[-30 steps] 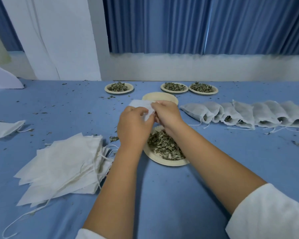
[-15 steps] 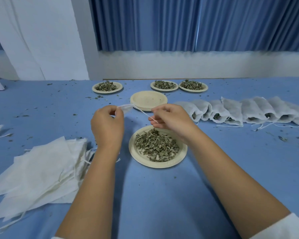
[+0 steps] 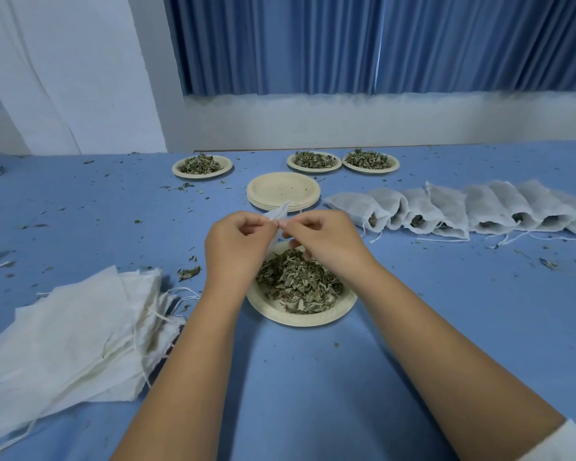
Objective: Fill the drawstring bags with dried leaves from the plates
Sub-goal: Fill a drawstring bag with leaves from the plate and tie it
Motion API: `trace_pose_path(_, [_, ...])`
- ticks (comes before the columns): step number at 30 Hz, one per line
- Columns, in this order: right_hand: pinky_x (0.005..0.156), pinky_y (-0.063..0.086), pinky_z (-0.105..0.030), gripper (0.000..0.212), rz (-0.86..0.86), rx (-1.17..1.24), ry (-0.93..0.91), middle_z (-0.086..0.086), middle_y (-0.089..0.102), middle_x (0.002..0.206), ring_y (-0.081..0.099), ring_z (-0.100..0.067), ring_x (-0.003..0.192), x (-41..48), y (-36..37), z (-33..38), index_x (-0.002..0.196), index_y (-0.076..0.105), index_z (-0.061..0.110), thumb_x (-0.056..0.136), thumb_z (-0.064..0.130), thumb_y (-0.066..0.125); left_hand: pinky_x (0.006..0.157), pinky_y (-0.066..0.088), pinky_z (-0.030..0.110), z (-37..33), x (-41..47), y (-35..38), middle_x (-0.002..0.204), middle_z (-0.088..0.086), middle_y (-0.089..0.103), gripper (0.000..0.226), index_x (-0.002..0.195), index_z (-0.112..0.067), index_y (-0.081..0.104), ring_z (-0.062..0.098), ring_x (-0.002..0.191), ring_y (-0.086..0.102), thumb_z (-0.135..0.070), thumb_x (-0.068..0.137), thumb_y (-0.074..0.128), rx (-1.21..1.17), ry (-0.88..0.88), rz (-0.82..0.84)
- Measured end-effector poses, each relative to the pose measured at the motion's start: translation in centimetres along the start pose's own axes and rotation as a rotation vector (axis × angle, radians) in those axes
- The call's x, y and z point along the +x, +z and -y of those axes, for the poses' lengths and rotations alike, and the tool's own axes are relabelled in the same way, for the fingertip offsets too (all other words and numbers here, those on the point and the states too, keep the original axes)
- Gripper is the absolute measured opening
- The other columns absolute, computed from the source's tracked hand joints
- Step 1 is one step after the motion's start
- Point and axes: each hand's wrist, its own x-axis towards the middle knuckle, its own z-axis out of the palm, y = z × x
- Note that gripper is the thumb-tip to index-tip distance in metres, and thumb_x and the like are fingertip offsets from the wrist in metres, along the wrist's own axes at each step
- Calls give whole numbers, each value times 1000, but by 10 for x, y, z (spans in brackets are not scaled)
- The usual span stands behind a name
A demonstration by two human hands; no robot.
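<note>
A small white drawstring bag of thin cloth is held in the air just over the far rim of the near round beige paper plate, between this plate and the stack of empty beige plates. It is pinched at its upper edge by the left hand and the right hand, whose fingertips meet there. Most of the bag is hidden behind the hands, so it cannot be told whether its mouth is opened.

The bag is judged to be very light, soft and limp. It will probably fold shut if it is not spread. It is best taken at the two sides of the mouth hem, not at the string. The dried green leaves heaped on the near plate look light, brittle and easily scattered, as is suggested by the many crumbs on the blue table cover.

Open room is found on the near side and to the right of the plate. At the left, a pile of flat empty white bags lies just beside the left forearm, and its loose strings could be caught. At the far right a row of filled white bags is laid. Further plates of leaves stand at the far edge.
</note>
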Motion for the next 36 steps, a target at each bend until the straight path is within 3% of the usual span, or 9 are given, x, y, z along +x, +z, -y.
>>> trace_pose_path(4, [57, 52, -15, 15, 40, 308, 145, 2, 75, 76, 69, -6, 69, -1, 2, -2, 82, 75, 15, 91, 25, 69, 54, 45, 12, -3, -1, -1, 61, -12, 65, 8, 78, -21, 73, -2, 56, 57, -14, 82, 75, -144, -69, 137])
trace_pose_path(7, [57, 51, -14, 12, 46, 394, 154, 3, 73, 72, 68, -3, 66, 1, 0, -5, 82, 76, 12, 88, 22, 72, 55, 47, 15, -5, -3, -1, 64, 0, 64, 5, 81, -12, 73, 5, 54, 55, -7, 82, 74, -242, -145, 253])
trace_pose_path(11, [55, 51, -14, 12, 16, 406, 210, 0, 73, 70, 66, -4, 62, 2, 0, -9, 86, 75, 9, 86, 22, 75, 58, 48, 19, -5, -3, 2, 65, 1, 62, 5, 83, -9, 69, 7, 53, 53, -8, 87, 68, -331, -269, 174])
trace_pose_path(16, [48, 45, -15, 9, -107, 151, 121, 2, 69, 63, 61, -3, 53, 4, 0, -13, 81, 67, 16, 84, 18, 75, 74, 55, 35, -2, -6, 2, 85, 2, 68, 4, 88, -18, 62, 16, 76, 67, -16, 88, 59, -97, -116, -111])
trace_pose_path(20, [63, 52, -22, 14, -130, -55, -11, 0, 71, 70, 62, -6, 61, 6, 2, -17, 76, 67, 19, 80, 22, 80, 83, 54, 43, -4, -6, -1, 90, 2, 67, 6, 87, -22, 57, 24, 85, 68, -16, 88, 57, -73, -70, -182])
trace_pose_path(27, [59, 37, -19, 25, 58, -359, -147, 23, 61, 61, 54, 9, 59, 10, -13, -20, 71, 68, 23, 89, 41, 67, 71, 51, 32, 0, -5, -6, 79, -1, 67, 11, 89, -19, 65, 21, 74, 66, -11, 86, 58, 128, 81, -172])
trace_pose_path(29, [60, 42, -21, 24, 100, -428, -166, 19, 64, 69, 57, 2, 63, 11, -22, -19, 69, 68, 26, 87, 43, 69, 72, 51, 31, 2, -4, -7, 82, 1, 68, 13, 93, -17, 67, 21, 76, 66, -10, 87, 58, 165, 98, -171])
trace_pose_path(32, [73, 49, -20, 18, 229, -478, -116, 14, 68, 86, 61, -1, 78, 10, -32, -18, 78, 74, 32, 76, 49, 77, 76, 47, 31, 6, -3, -6, 89, 1, 68, 19, 104, -16, 70, 19, 83, 63, -13, 89, 60, 234, 106, -151])
trace_pose_path(36, [82, 46, -15, 37, 426, -525, -59, 21, 66, 104, 60, 2, 96, 6, -38, -15, 101, 72, 40, 67, 52, 84, 60, 38, 13, 10, -1, -4, 82, -5, 67, 16, 101, -19, 75, 8, 71, 58, -18, 90, 63, 259, 114, -105])
